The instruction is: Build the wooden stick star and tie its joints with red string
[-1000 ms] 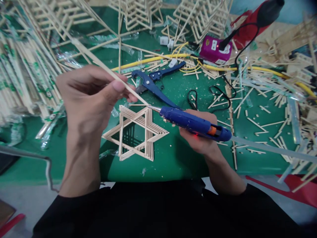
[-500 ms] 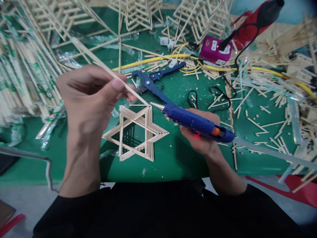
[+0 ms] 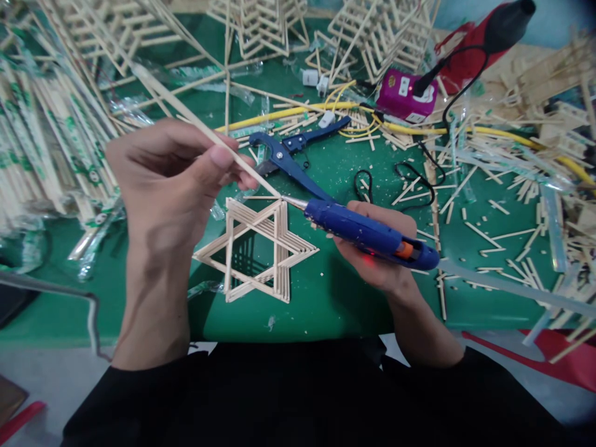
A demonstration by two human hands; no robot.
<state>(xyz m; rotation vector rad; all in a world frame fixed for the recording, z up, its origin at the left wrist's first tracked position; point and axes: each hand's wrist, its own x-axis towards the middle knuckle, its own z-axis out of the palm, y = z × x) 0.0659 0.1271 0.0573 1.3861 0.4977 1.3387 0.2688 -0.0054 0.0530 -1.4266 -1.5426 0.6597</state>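
Observation:
Between thumb and fingers, my left hand (image 3: 172, 180) pinches a thin wooden chopstick (image 3: 254, 176), which slants down to the right. My right hand (image 3: 382, 248) is wrapped round a blue hot glue gun (image 3: 358, 226) with a translucent glue stick (image 3: 503, 285) trailing from its rear. The gun's metal nozzle meets the chopstick's lower tip, or comes very close to it. Just below lies a six-pointed star frame (image 3: 282, 248) of stacked sticks, flat on the green table (image 3: 335, 304).
Blue cutters (image 3: 284, 161) lie behind the star. Wrapped chopsticks (image 3: 51, 136) fill the left side. A purple power adapter (image 3: 405, 96) and a yellow cable (image 3: 298, 112) are at the back. Cut stick pieces (image 3: 493, 236) are scattered right. Larger stick frames (image 3: 265, 31) stand behind.
The glue gun has shifted slightly left, bringing its nozzle to the chopstick's tip. My left hand and the star have hardly moved.

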